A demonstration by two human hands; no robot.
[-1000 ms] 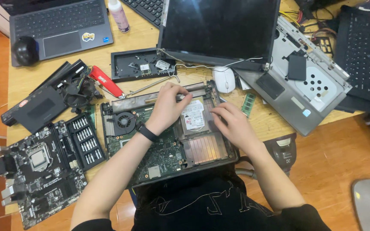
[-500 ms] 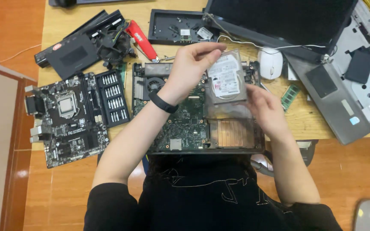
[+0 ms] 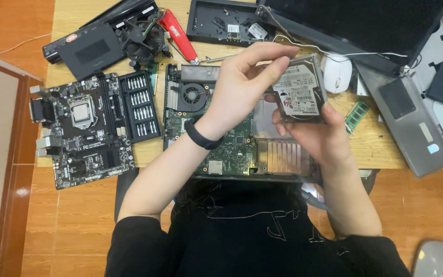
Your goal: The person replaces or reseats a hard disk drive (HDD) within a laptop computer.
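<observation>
Both hands hold one small hard drive (image 3: 299, 91) up in the air, label side up, so the person can look at it. Left hand (image 3: 242, 82) pinches its top edge with thumb and fingers. Right hand (image 3: 320, 137) cups it from below so it cannot drop. It floats above the open laptop base (image 3: 221, 146) on the wooden table (image 3: 370, 146). A desktop motherboard (image 3: 85, 131) lies off to the left, out of the way.

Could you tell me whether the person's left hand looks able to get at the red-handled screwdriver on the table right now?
Probably not at once: the left hand is gripping the hard drive together with the right hand. Otherwise the red-handled screwdriver lies uncovered nearby, just beyond the opened laptop base.
</observation>
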